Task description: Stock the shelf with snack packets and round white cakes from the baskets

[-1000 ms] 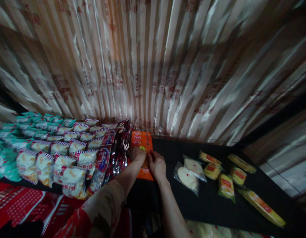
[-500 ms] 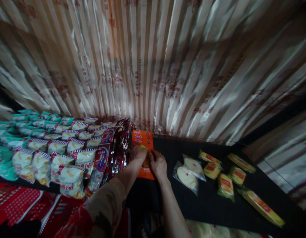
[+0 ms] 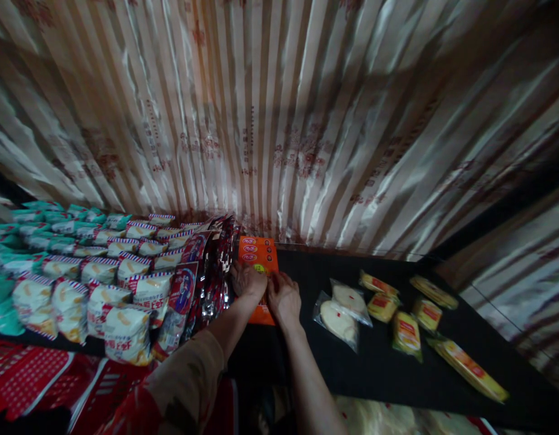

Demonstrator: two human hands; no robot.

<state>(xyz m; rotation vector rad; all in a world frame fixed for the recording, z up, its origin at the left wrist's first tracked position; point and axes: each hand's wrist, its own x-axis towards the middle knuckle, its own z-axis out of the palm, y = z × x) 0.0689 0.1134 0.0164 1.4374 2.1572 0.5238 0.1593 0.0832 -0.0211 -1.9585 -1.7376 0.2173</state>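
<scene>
My left hand lies over the left side of an orange packet with round logos and a yellow-green spot printed on it. At the packet's right edge is my right hand, its fingers bent in against it. Both hands look closed on the packet, which rests flat on the black shelf; whether more packets lie beneath it I cannot tell. Against its left side stands a row of shiny dark red packets, close beside my left hand.
Rows of white snack bags and teal bags fill the left. Red baskets stand in front below. To the right lie clear-wrapped round flatbreads and several yellow packs. A striped plastic sheet hangs behind.
The view has shifted slightly, so most things sit a little further left. My left hand has shifted slightly toward the packet's left edge; both hands stay on the orange packet.
</scene>
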